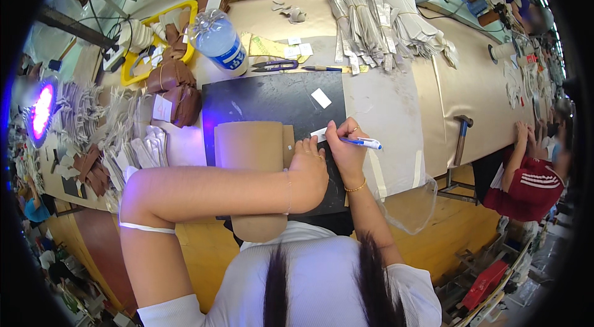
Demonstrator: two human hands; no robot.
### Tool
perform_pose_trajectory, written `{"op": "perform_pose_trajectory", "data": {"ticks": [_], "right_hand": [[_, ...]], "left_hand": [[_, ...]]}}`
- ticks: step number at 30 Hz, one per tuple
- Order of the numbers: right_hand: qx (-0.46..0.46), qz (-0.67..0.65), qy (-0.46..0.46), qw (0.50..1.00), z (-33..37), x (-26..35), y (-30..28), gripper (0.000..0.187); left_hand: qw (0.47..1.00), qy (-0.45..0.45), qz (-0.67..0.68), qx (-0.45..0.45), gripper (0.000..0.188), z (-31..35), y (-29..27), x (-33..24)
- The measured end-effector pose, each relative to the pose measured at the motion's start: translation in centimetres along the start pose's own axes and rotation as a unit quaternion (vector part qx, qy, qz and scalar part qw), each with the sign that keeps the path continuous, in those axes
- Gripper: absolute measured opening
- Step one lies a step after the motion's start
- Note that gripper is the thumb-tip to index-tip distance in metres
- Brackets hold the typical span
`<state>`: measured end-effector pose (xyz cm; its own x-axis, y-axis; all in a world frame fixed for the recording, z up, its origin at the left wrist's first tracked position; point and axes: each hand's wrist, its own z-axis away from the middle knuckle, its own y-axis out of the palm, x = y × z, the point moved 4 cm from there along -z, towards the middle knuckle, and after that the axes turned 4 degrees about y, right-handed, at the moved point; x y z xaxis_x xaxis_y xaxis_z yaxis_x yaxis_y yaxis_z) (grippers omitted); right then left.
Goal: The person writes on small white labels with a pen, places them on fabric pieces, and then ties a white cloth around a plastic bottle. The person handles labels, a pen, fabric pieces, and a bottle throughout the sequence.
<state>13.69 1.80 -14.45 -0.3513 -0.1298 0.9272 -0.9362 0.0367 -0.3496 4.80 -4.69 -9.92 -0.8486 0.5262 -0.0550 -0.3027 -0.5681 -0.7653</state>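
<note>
My right hand (pixel 344 152) grips a blue and white pen (pixel 365 142), its tip end hidden by the fingers over a small white paper label (pixel 318 134). Close beside it, my left hand (pixel 309 169) lies flat, fingers stretched toward the label's lower edge. Both hands are over a black mat (pixel 272 97). A second white label (pixel 320 98) lies farther up the mat. Beneath my left forearm is a tan, leather-like panel (pixel 247 141) with a rounded lower end hanging past the table edge.
Behind the mat lie thread snips (pixel 275 66) and a blue pen-like tool (pixel 322 69), beside a water bottle (pixel 221 45). Brown leather bundles (pixel 176 89) and a yellow basket (pixel 130 70) stand left. Strip bundles (pixel 371 24) lie far right; a hammer (pixel 461 139) rests near a co-worker (pixel 526 181).
</note>
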Motion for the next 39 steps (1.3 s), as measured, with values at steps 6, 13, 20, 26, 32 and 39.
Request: {"op": "perform_pose_trajectory", "data": {"ticks": [6,13,20,26,32,39], "right_hand": [[0.009,0.057,-0.033,0.998,0.3,0.3,0.3,0.036],[-0.001,0.023,-0.025,0.999,0.2,0.1,0.5,0.035],[-0.006,0.0,0.009,1.0,0.3,-0.2,0.1,0.034],[0.03,-0.01,-0.026,0.999,0.1,-0.7,-0.2,0.034],[0.057,-0.114,0.013,0.992,-4.6,1.1,1.0,0.016],[0.118,0.221,-0.104,0.963,-5.9,2.0,2.4,0.034]], "left_hand": [[0.999,0.016,-0.044,0.027,0.063,0.1,-0.4,-0.1],[0.999,0.007,-0.012,0.03,0.059,-0.3,-0.5,-0.3],[0.995,0.064,-0.039,0.063,0.059,0.2,-1.5,-0.1],[0.994,0.072,-0.04,0.067,0.059,0.3,-1.7,0.0],[0.996,0.061,-0.063,-0.012,0.055,0.5,-2.3,0.0],[0.99,0.087,-0.114,-0.002,0.046,0.2,-2.0,0.4]]}}
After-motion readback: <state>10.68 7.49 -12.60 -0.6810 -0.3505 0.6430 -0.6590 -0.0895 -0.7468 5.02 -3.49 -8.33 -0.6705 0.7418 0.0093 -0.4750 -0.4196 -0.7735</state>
